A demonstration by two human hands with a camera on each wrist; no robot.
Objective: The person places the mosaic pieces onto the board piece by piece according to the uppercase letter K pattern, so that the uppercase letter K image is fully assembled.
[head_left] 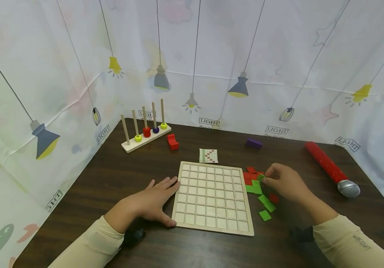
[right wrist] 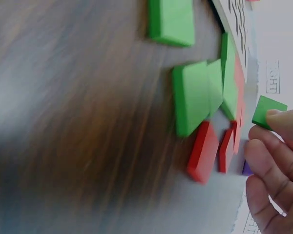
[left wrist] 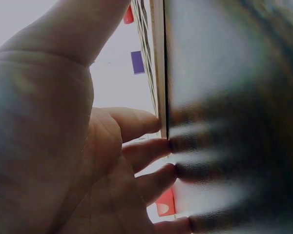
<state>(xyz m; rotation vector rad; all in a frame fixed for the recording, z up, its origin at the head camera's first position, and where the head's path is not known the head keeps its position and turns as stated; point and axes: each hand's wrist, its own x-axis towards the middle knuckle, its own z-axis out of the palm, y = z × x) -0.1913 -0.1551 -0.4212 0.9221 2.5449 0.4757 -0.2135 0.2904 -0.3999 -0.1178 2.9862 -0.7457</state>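
Left hand [head_left: 151, 203] spread flat at the grid board's [head_left: 212, 197] nine o'clock edge, steadying it — right hand [head_left: 285, 182] pinches a green tile [right wrist: 268, 112] at three o'clock

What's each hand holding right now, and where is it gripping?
The right hand pinches a green tile by its edge between the fingers. The left hand holds nothing; it rests flat against the left edge of the wooden grid board.

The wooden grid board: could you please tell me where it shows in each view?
Head: wooden grid board lies centre, between both hands.
Left wrist: its edge runs down the top middle, beside the fingers.
Right wrist: a corner at top right.
Shared landmark: purple block.
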